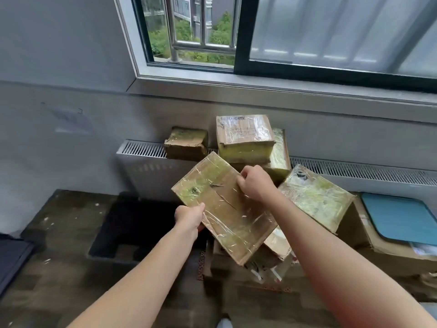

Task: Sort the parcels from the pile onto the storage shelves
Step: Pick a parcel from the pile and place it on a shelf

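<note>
Parcel (222,204) — above dark floor (59,245)

brown taped parcel (224,207), blue pad (402,218), white radiator (142,171)

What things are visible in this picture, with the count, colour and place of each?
held parcel: one, brown, tilted over the pile
pile parcels: at least five, brown, against and on the radiator
radiator: one, white, under the window
window: one, dark frame, top
carton: one, brown, far right
pad: one, blue, on the carton
black container: one, floor, left of pile
left hand: one, grips held parcel's near edge
right hand: one, grips its far edge
</note>
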Tool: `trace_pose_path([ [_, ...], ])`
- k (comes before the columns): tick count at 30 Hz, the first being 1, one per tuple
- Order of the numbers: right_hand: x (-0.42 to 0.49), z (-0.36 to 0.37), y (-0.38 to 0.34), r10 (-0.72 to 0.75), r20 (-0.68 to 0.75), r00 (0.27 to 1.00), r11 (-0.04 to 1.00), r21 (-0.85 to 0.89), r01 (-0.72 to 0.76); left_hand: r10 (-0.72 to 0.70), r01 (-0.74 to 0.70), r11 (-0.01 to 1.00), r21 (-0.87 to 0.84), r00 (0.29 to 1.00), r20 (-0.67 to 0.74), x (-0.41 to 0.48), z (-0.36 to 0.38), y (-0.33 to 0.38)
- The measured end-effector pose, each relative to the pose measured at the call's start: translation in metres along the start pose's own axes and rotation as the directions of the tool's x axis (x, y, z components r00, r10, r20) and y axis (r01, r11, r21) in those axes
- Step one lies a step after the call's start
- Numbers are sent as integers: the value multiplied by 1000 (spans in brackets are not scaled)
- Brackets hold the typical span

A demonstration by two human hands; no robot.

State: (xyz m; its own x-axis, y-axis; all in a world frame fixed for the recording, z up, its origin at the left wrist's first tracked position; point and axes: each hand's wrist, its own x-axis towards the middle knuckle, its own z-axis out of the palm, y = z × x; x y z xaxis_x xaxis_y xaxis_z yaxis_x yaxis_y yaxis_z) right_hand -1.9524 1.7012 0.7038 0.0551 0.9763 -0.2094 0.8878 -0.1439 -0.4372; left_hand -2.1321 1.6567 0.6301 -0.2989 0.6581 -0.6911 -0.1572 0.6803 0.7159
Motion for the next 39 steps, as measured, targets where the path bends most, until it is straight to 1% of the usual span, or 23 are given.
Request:
trace_pose_path([
  [4, -13, -7, -33, -74, 24, 997, 980, 185, 69, 38, -40, 998, -41, 998, -42, 8, -47, 10],
  [7, -25, -5, -53, -125, 101, 987, 939, 334, 84, 55, -61, 995, -74, 996, -72, 5, -88, 19],
  [10, -37, 9, -75, -181, 177, 968, 917, 387, 101, 40, -48, 993, -111, 996, -78, -3, -129, 22],
  [12, -47, 16, -91, -147, 244, 959, 901, 432, 28, 31, -38, 986, -163, 998, -47, -8, -152, 20],
  [14, -54, 22, -106, -96, 361, 928, 887, 455, -85, 43, -45, 971, -233, 999, -14, -14, -173, 17],
  [16, -60, 28, -118, -94, 443, 891, 863, 482, -149, 115, -126, 967, -222, 991, -65, -18, -189, 12],
  [17, -63, 32, -124, -108, 438, 892, 856, 498, -141, 160, -179, 967, -182, 981, -114, -20, -195, 11],
  [19, -69, 40, -139, -133, 357, 925, 860, 505, -71, 241, -260, 959, -110, 957, -160, -26, -202, 12],
  [21, -73, 46, -156, -136, 268, 954, 866, 500, -17, 317, -323, 946, -40, 942, -113, -36, -205, 17],
  [23, -74, 47, -170, -144, 209, 967, 856, 516, 16, 366, -366, 930, 17, 929, -58, -46, -204, 27],
  [25, -75, 46, -181, -173, 157, 972, 830, 554, 59, 387, -387, 922, -4, 922, -12, -56, -202, 40],
  [28, -72, 43, -189, -222, 76, 972, 815, 562, 142, 416, -410, 907, -96, 907, 64, -73, -194, 57],
  [30, -73, 39, -192, -267, 31, 963, 823, 526, 212, 445, -442, 895, -69, 894, 57, -80, -188, 64],
  [32, -72, 36, -192, -298, 1, 955, 831, 493, 259, 440, -441, 898, -17, 898, -19, -80, -184, 68],
  [33, -71, 34, -191, -306, -11, 952, 835, 477, 274, 431, -433, 901, -32, 901, -55, -79, -182, 68],
  [35, -67, 30, -187, -336, -42, 941, 821, 476, 315, 404, -415, 902, -122, 909, -108, -77, -180, 68],
  [36, -65, 28, -185, -348, -35, 937, 790, 526, 313, 370, -389, 904, -175, 920, -131, -74, -181, 66],
  [38, -62, 24, -182, -354, 26, 935, 702, 668, 247, 300, -331, 902, -277, 942, -149, -66, -183, 63],
  [39, -61, 23, -180, -364, 40, 931, 678, 696, 235, 274, -307, 894, -327, 951, -143, -66, -184, 63],
])
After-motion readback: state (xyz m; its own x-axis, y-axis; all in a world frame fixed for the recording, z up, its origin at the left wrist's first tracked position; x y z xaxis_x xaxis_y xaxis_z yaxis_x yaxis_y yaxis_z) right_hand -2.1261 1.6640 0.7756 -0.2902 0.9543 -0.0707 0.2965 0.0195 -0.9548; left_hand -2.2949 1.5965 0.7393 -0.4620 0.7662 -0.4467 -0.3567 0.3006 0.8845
